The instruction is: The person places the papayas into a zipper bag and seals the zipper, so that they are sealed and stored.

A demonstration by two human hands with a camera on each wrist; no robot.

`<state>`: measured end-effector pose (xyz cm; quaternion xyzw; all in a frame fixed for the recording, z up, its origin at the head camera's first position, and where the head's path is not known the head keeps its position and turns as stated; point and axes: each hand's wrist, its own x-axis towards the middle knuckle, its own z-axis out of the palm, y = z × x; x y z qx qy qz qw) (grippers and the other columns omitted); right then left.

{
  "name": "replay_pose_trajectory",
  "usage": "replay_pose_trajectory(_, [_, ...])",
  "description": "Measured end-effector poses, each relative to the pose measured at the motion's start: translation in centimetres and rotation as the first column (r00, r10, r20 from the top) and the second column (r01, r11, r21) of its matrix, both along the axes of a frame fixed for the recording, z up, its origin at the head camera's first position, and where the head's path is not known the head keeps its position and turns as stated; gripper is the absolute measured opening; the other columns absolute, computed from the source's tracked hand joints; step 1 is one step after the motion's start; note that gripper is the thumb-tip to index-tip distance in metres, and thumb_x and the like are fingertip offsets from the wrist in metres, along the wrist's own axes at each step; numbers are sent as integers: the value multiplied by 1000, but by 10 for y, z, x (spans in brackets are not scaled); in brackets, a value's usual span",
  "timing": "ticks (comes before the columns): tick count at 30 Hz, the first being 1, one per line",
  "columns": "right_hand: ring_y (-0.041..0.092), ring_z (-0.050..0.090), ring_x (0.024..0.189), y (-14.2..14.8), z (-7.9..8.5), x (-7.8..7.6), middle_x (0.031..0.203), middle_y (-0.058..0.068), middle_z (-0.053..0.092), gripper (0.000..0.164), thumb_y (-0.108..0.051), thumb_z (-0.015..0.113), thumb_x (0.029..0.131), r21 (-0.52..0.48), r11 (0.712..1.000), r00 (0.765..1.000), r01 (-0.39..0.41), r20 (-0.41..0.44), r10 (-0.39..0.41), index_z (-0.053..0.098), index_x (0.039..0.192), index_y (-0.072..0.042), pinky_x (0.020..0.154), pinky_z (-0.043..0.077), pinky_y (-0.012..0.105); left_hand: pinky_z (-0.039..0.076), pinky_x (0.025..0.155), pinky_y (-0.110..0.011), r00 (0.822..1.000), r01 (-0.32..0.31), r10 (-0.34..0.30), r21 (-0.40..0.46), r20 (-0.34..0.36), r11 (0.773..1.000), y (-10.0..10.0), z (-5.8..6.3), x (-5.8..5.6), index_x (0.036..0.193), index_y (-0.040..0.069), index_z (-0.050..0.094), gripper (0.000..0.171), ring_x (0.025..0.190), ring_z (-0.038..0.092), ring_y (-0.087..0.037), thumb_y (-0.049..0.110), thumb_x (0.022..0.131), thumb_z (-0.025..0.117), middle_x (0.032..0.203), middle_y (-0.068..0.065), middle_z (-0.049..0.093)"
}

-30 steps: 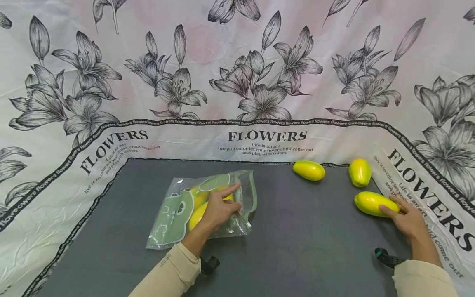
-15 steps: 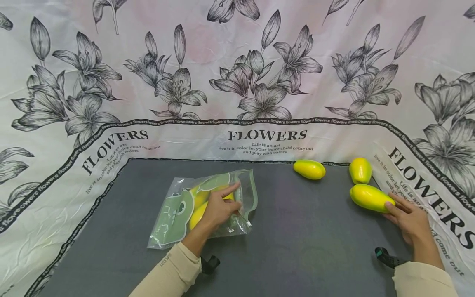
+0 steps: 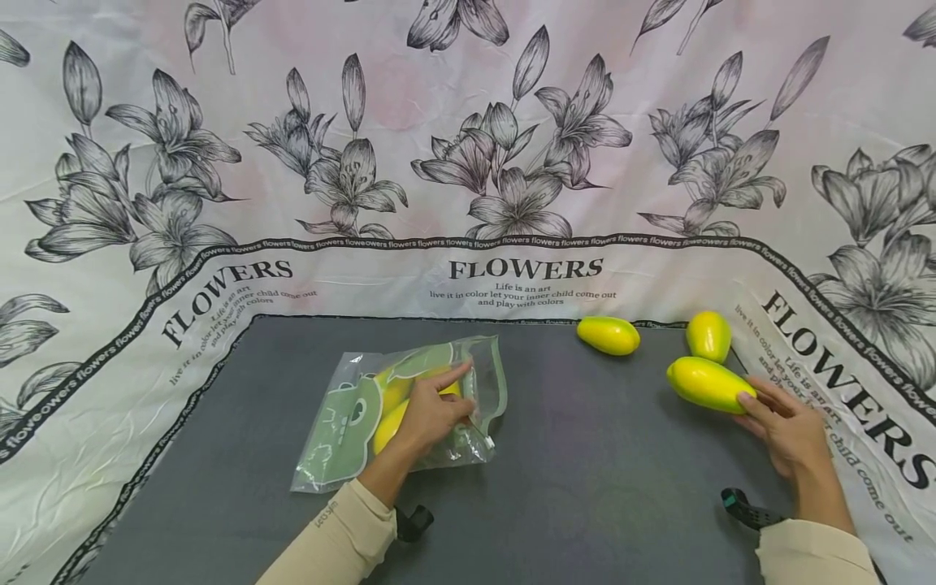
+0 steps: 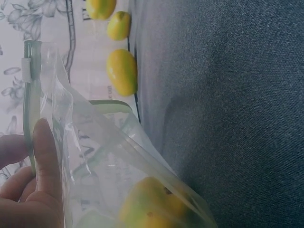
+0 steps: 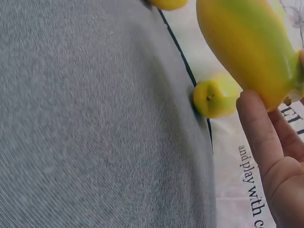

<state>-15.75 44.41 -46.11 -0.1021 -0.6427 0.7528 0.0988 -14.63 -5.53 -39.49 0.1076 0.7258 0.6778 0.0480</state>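
My left hand [image 3: 431,414] pinches the rim of a clear zip bag [image 3: 329,435] with a green cartoon print, thumb and fingers on either side of the rim in the left wrist view. The bag's mouth gapes there, and yellow fruit [image 4: 152,204] shows inside through the plastic. On the right, my right hand [image 3: 790,422] grips the near end of a yellow-green papaya [image 3: 705,383] between thumb and fingers. This papaya is raised off the table in the right wrist view. Behind it lies another papaya [image 3: 708,335].
A third loose papaya [image 3: 608,335] lies at the back edge of the dark grey table [image 3: 570,455]. White floral cloth [image 3: 526,203] rises behind and along both sides. Each wrist carries a black camera band [image 3: 749,510].
My right hand has lifted the papaya and brought it leftward and slightly away from me. The left hand and the bag have stayed in place.
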Motion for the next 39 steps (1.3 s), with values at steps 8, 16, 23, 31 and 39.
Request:
replay_pose_trajectory(8, [6,62,86,-14,-2,-1,105,-5,60,43,-5,75,83,5,999,997,-40,-65,40,67,125,-9,69,55,27,53,57,-35,1000,-5,5,2,3,1000,-1,-2,0,139,-1,48,61,63,62,-40,-14,81,63,77,-30,66])
replay_pose_trajectory(16, [5,62,88,-25,3,2,105,-4,61,41,3,66,88,-20,994,990,-109,-97,107,65,127,-7,71,55,29,55,65,-48,1000,-6,6,14,-11,1000,-1,-4,-1,138,0,50,61,61,63,-32,-14,81,63,75,-28,66])
replay_pose_trajectory(23, [6,60,90,-39,5,6,109,-1,56,42,3,66,88,-6,993,986,-122,-111,120,63,129,-6,73,54,29,55,65,-48,1000,-2,2,9,-11,1000,-1,-4,0,139,0,49,61,63,63,-38,-14,81,63,74,-28,66])
replay_pose_trajectory(31, [9,62,94,-55,6,3,110,2,60,40,5,61,91,8,977,961,-212,-177,210,59,131,0,77,54,29,54,67,-52,1000,3,-3,9,-10,1000,-2,-4,-1,140,0,48,61,65,62,-42,-13,82,63,72,-28,65])
replay_pose_trajectory(39, [10,62,95,-68,6,0,113,4,58,41,2,62,91,41,970,953,-240,-179,244,57,133,1,80,52,32,55,67,-49,1000,4,-4,10,-12,1000,-2,-5,-1,140,1,48,61,63,63,-36,-13,82,63,75,-27,65])
